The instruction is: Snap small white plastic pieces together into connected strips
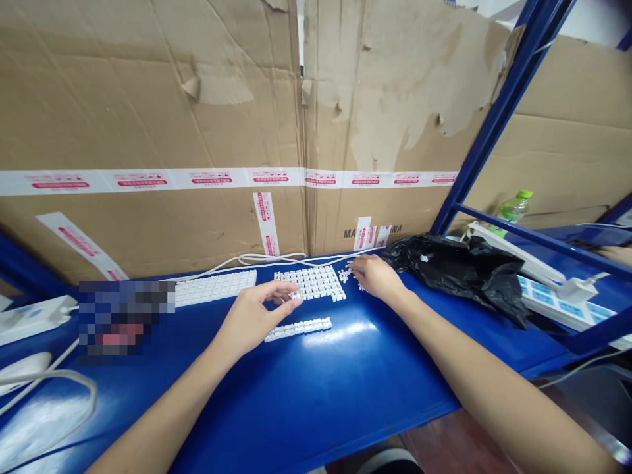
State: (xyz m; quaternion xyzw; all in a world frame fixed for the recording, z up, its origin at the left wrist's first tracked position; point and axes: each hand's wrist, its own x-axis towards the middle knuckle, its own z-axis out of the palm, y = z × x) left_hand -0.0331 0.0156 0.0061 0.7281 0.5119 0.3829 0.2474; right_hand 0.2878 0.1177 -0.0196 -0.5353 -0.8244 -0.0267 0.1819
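Observation:
Small white pieces that look like keycaps lie in a slanted block [320,282] of rows on the blue table. My left hand [259,309] is at the block's left edge, thumb and index finger curled close together; whatever sits between the tips is too small to name. A separate short row of white keycaps [316,324] lies nearer to me. Over a few loose white keycaps [344,273] to the block's right, my right hand [375,273] reaches down with bent fingers, its fingertips closed among them. Left of the block is a white keyboard [217,287].
A crumpled black plastic bag [459,270] lies right of my right hand, beside a white power strip [567,303]. White cables [247,259] run along the cardboard wall [222,224]. At left are a blurred-out patch, a white mouse [24,370] and more cable. A blue frame post [494,118] rises at right.

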